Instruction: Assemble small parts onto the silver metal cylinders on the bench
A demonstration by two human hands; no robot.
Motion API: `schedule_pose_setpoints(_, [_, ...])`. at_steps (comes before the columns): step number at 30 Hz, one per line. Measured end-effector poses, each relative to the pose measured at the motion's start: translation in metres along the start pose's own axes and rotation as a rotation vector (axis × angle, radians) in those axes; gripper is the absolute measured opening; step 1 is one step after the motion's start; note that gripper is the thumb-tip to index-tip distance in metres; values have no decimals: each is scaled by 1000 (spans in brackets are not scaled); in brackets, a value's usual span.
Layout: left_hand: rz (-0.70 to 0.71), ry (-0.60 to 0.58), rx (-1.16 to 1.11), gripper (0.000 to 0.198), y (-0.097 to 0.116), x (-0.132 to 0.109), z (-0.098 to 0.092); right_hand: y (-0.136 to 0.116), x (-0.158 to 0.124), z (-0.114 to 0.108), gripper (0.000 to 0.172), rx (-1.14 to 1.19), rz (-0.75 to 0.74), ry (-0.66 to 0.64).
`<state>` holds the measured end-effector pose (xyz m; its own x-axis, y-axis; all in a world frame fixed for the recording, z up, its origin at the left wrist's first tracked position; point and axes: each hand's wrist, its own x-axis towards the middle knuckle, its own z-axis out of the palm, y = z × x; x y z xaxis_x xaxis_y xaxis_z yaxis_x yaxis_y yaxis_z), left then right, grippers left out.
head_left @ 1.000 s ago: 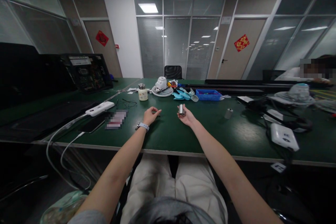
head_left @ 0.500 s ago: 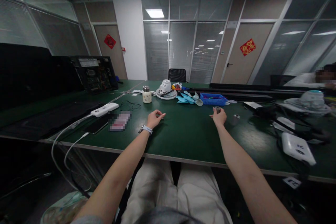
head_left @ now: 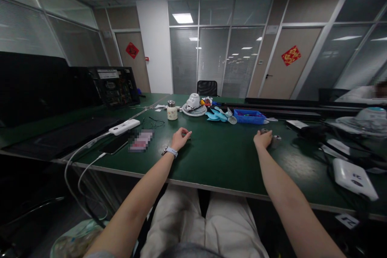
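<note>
My left hand (head_left: 180,138) rests on the green table (head_left: 220,155) with its fingers curled round something small and dark that I cannot make out. My right hand (head_left: 262,138) reaches out to the right and is closed on a small silver metal cylinder (head_left: 264,131), which it holds down at the table top. A second silver cylinder (head_left: 275,141) stands right beside it, touching or almost touching my fingers.
Further back lie a white fan guard with motor (head_left: 194,106), light blue fan blades (head_left: 220,115), a blue tray (head_left: 249,116) and a small jar (head_left: 172,111). A white power strip (head_left: 124,127) and a phone (head_left: 113,145) lie left. White devices (head_left: 353,177) and cables lie right; a person sits far right.
My right hand carried the silver cylinder from the middle of the table out to the right, down beside the second cylinder. My left hand stayed in place. The camera tilted up slightly.
</note>
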<state>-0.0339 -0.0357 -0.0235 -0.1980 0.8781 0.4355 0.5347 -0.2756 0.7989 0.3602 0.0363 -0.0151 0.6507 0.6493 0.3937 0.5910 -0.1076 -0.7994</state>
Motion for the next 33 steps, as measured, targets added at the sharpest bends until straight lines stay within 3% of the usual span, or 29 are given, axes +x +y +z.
schedule_pose_setpoints(2, [-40,28,-29,24,-1,2,0,-17,-19,-3,77,-44,-15,41])
schedule_pose_setpoints(4, [-81,58,-42,20,-3,4,1,-40,-48,-1,70,-65,-161,-23])
schedule_pose_setpoints(5, [-95,68,-41,20,-4,5,1,-54,-65,3,62,-54,-269,-131])
schedule_pose_setpoints(7, [-104,73,-31,20,-6,7,1,-80,-101,15,50,3,-435,-479])
schedule_pose_setpoints(9, [-98,69,-20,21,-7,7,1,-103,-137,31,47,39,-495,-819])
schedule_pose_setpoints(10, [-95,68,-12,21,-7,7,1,-113,-153,40,47,41,-517,-901])
schedule_pose_setpoints(12, [-93,73,9,21,-6,6,1,-128,-179,55,49,19,-557,-932])
schedule_pose_setpoints(14, [-87,78,36,20,-6,5,0,-138,-196,67,47,-31,-579,-880])
schedule_pose_setpoints(18, [-81,73,43,20,-6,5,1,-145,-205,80,35,-77,-551,-820])
schedule_pose_setpoints(21, [-94,61,4,22,-7,5,2,-140,-182,73,25,64,-567,-732])
schedule_pose_setpoints(24, [-84,53,11,22,-9,6,3,-127,-126,46,22,192,-573,-489])
schedule_pose_setpoints(27, [-73,46,44,23,-9,6,3,-102,-49,4,35,-86,-477,-194])
schedule_pose_setpoints(29, [-67,42,57,23,-9,6,3,-77,1,-25,38,-224,-327,-26])
schedule_pose_setpoints(31, [-67,33,61,23,-8,5,2,-48,43,-48,40,-309,-181,-3])
schedule_pose_setpoints(33, [-69,25,59,23,-7,5,2,-22,73,-61,41,-376,-92,-81])
